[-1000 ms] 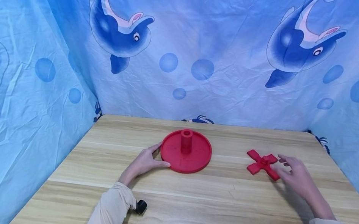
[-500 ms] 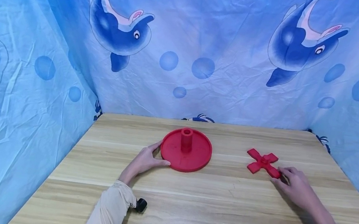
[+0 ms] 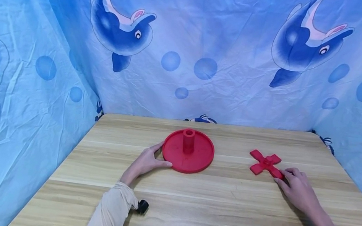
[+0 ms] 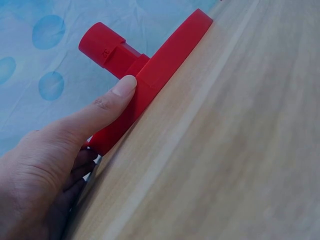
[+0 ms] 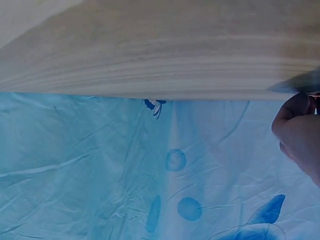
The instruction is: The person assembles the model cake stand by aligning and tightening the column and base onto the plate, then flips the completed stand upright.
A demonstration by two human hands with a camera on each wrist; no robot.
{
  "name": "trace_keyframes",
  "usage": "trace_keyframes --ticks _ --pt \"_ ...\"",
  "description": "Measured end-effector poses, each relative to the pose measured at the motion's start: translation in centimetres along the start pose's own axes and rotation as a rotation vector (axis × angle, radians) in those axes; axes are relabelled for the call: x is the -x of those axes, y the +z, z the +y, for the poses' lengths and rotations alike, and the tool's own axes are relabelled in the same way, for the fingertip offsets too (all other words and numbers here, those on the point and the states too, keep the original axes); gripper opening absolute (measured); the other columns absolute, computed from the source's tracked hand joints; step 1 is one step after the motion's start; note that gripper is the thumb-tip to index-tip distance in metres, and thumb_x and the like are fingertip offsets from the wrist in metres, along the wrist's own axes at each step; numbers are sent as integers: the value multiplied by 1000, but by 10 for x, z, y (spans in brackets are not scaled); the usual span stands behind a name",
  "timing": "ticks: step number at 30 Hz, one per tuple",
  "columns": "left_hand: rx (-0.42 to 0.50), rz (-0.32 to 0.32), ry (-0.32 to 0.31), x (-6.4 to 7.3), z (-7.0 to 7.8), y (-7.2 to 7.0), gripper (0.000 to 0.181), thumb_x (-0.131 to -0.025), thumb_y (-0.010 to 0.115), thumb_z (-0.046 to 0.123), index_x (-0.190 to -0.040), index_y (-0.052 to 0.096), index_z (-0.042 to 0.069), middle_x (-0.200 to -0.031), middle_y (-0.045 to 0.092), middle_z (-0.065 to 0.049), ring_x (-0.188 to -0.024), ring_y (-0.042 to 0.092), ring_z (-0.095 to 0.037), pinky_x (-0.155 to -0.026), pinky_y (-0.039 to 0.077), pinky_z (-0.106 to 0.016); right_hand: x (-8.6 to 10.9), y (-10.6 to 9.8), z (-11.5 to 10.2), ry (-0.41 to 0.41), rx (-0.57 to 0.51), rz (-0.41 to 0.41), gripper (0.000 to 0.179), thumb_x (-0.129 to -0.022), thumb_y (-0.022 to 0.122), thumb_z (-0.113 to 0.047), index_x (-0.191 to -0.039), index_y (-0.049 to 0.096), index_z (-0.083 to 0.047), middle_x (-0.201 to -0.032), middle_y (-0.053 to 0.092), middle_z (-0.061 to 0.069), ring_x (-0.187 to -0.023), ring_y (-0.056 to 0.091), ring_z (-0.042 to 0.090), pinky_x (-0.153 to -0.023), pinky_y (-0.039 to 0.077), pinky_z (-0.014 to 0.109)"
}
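Note:
A red round base [image 3: 174, 158] with a raised rim and a hollow upright post in its middle lies flat on the wooden table. My left hand [image 3: 146, 164] grips its left edge, thumb on the near rim and fingers round the far side. The left wrist view shows the left thumb [image 4: 110, 102] against the base's rim [image 4: 172, 45]. To the right lies a red four-armed cross piece [image 3: 260, 166] with a small knob at its centre. My right hand [image 3: 300, 189] pinches the tip of its near right arm. The right wrist view catches only part of that hand [image 5: 302, 135].
The light wooden table [image 3: 208, 213] ends at the back against blue cloth [image 3: 231, 100] printed with dolphins and bubbles. Cloth also hangs at both sides. A small black object [image 3: 142, 207] sits at the left sleeve cuff.
My right hand has come down from above the cross piece and now pinches one of its arms. The left hand and the round base have stayed in place.

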State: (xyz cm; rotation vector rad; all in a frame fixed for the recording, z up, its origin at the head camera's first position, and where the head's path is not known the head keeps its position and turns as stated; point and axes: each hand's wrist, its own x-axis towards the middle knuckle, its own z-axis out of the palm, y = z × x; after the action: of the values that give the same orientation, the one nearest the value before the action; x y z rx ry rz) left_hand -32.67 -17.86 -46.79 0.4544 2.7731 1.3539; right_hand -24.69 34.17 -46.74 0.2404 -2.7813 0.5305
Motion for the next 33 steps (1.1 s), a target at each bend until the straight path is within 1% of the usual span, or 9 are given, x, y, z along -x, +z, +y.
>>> trace_keyframes --ticks 5,9,15,20,27,29,33 --pt "-2 0 4 0 0 0 104 -78 91 47 -161 38 15 -158 46 -6 -147 38 -29 -113 42 -51 -3 0 -4 11 -5 34 39 -92 77 -7 -117 64 20 -115 54 38 -97 50 50 -81 46 66" --pt "2 -1 7 0 0 1 103 -78 91 46 -161 38 15 -158 46 -6 -147 38 -28 -113 42 -51 -6 -4 -9 23 -16 47 37 -94 73 -4 -120 62 20 -111 56 37 -94 51 49 -80 47 66" --pt "13 1 11 0 0 0 103 -79 91 45 -161 39 13 -158 46 -7 -148 37 -29 -114 40 -51 -10 -8 -15 24 -25 62 39 -96 71 -4 -125 59 20 -104 57 33 -90 50 44 -76 47 60" --pt "24 -1 11 1 1 0 102 -79 91 44 -161 39 11 -159 45 -10 -148 36 -32 -114 39 -52 -11 -9 -18 12 -40 91 41 -96 71 -3 -127 58 19 -106 57 32 -93 49 44 -77 47 60" --pt "18 -3 16 1 1 0 102 -79 91 44 -161 39 12 -159 45 -9 -148 37 -31 -114 40 -51 -10 -10 -22 -4 -81 133 42 -96 71 -3 -131 58 16 -113 56 31 -101 48 46 -83 47 65" --pt "13 -2 22 1 1 0 102 -79 91 44 -161 39 11 -159 45 -10 -147 37 -32 -114 40 -52 -10 -10 -23 -13 -102 156 41 -96 71 -3 -131 58 16 -114 56 31 -103 48 46 -84 46 66" --pt "-8 0 11 2 1 0 104 -78 91 47 -161 39 13 -158 46 -9 -147 38 -30 -114 40 -52 -12 -11 -26 -52 -126 207 41 -95 72 -2 -129 59 16 -112 56 30 -102 47 45 -82 45 64"
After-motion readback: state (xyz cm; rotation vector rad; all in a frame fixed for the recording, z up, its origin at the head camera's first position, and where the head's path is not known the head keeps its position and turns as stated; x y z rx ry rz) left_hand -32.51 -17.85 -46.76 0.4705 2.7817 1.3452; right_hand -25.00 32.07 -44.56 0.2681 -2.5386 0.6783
